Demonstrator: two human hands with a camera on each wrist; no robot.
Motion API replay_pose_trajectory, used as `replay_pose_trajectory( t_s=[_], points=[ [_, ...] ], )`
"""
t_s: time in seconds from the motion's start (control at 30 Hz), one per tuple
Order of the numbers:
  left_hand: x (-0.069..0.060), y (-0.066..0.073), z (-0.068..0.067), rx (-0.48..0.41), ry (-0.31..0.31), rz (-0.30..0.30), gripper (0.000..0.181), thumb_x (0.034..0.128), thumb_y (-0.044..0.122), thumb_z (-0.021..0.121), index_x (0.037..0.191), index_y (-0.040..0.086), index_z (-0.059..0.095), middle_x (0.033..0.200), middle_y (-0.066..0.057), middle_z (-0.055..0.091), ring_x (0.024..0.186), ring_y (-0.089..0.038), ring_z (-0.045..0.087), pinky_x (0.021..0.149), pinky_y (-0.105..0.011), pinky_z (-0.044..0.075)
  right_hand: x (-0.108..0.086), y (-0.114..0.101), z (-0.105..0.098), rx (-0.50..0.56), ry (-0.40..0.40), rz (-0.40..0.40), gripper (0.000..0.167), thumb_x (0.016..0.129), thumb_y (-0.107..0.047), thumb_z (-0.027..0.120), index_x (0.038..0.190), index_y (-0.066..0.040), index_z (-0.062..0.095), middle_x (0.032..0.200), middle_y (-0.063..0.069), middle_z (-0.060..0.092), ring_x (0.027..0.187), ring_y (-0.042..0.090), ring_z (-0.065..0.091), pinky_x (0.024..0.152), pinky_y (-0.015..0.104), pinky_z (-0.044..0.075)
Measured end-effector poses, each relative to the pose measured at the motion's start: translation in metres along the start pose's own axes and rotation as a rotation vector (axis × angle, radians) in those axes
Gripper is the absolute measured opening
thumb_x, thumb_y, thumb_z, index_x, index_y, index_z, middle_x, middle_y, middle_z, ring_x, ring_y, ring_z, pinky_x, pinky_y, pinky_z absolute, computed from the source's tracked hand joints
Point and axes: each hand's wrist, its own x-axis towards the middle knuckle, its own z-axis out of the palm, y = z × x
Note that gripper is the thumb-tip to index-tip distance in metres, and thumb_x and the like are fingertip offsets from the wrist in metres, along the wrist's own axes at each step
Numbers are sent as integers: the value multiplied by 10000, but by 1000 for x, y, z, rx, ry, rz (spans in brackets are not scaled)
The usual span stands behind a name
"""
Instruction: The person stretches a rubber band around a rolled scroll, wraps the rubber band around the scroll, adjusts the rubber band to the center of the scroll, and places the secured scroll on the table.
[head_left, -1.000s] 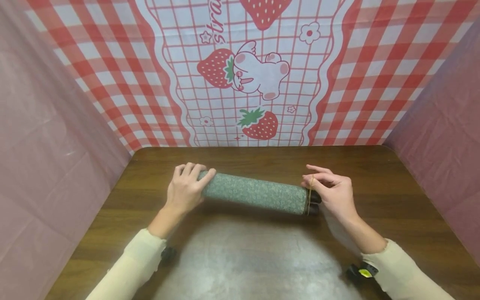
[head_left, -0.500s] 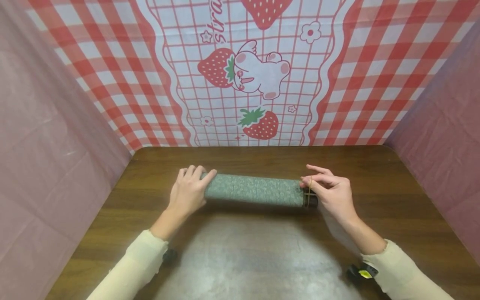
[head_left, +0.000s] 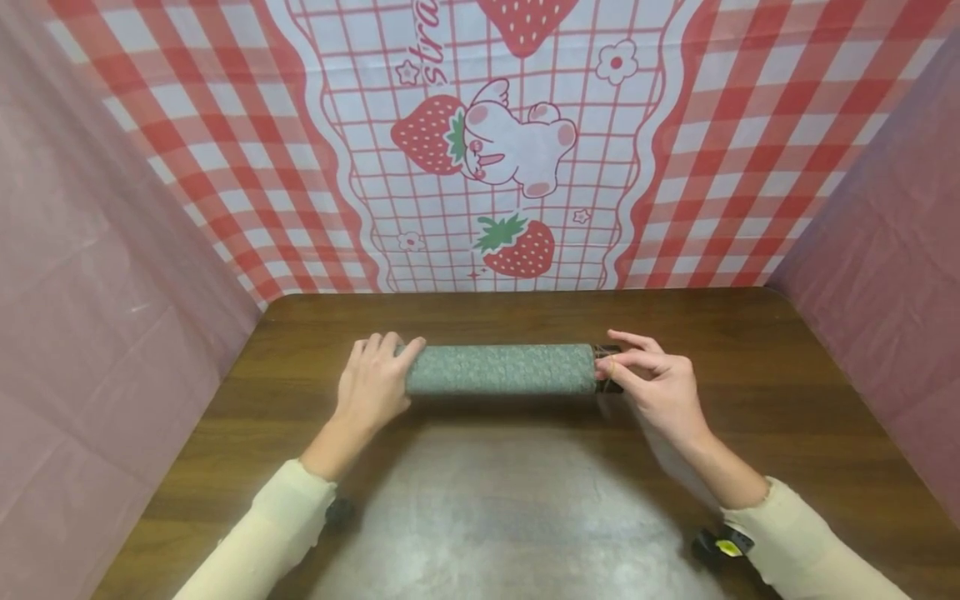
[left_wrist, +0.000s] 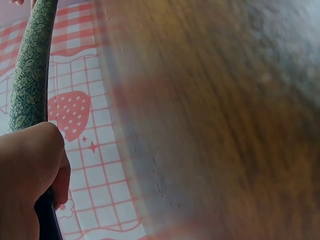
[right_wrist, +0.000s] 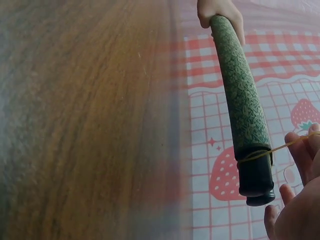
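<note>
A rolled scroll point(head_left: 498, 369) with green leaf-patterned backing lies level across the head view, held above the table. My left hand point(head_left: 372, 379) grips its left end, fingers over the far side and thumb on the near side. Black roller ends point(right_wrist: 256, 175) stick out at the right end. Around them loops a thin yellowish rubber band point(right_wrist: 279, 148), pulled out to one side. My right hand point(head_left: 667, 392) pinches that band between thumb and fingers, beside the black ends. In the left wrist view the left hand point(left_wrist: 30, 162) covers part of the scroll's near end.
Beneath both hands is a brown wooden table point(head_left: 480, 492) with a glossy glare. A red-and-white strawberry cloth point(head_left: 517, 150) hangs behind its far edge. Pink cloth stands at the left point(head_left: 82, 292) and right point(head_left: 877, 250) sides.
The scroll's right end has risen and swung away from me, so the scroll now lies level and turned about its length. My right hand keeps its pinch on the rubber band, shifting slightly left.
</note>
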Motion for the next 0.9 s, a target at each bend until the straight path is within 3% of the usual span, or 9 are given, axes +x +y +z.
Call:
replay_pose_trajectory(
  t_s=[0.1,0.2,0.3,0.4,0.57,0.8,0.9],
  points=[
    [1,-1,0,-10,-22,-17,880,590,168,1061,1392,195,699,1102,-127,746,996,-357,708,883,-509,602,-1,1,1,27,3,-10,164,945,122,789,911,-6,886,939,-107,860,1302,0,717,895,65,570],
    [1,-2,-1,-18,-41,-27,886,593,169,1058,1403,199,700,1115,-128,745,1010,-355,707,898,-505,601,-1,2,1,44,5,-11,154,947,135,779,925,22,880,933,-163,849,1298,7,718,877,66,579],
    [0,-2,-1,-27,-56,-33,900,589,174,1064,1411,203,699,1125,-128,743,1020,-353,706,913,-505,603,0,1,1,16,11,0,97,962,73,805,917,24,875,909,-183,835,1282,-6,716,889,60,573],
    [0,-2,-1,-35,-64,-34,911,586,169,1066,1415,205,692,1132,-127,742,1024,-352,705,926,-509,607,1,-2,0,-31,36,17,35,949,33,842,922,45,861,1000,-216,816,1235,-37,718,907,52,559],
    [0,-3,0,-40,-69,-32,933,575,172,1075,1423,205,686,1127,-128,742,1017,-347,706,931,-514,619,2,-3,0,-61,91,25,58,904,80,857,944,99,819,1063,-303,748,1130,-58,718,899,49,542],
    [-2,-3,2,-38,-59,-22,936,564,169,1074,1418,202,693,1112,-131,748,997,-337,705,914,-507,624,2,-1,1,0,140,39,112,899,117,843,949,86,747,975,-245,755,974,-73,734,865,87,579],
    [-2,-3,2,-37,-58,-22,940,558,175,1077,1415,205,694,1117,-136,755,996,-335,706,913,-505,625,2,-1,1,9,141,22,121,887,142,840,953,73,766,975,-216,758,991,-62,733,875,92,583]
  ],
)
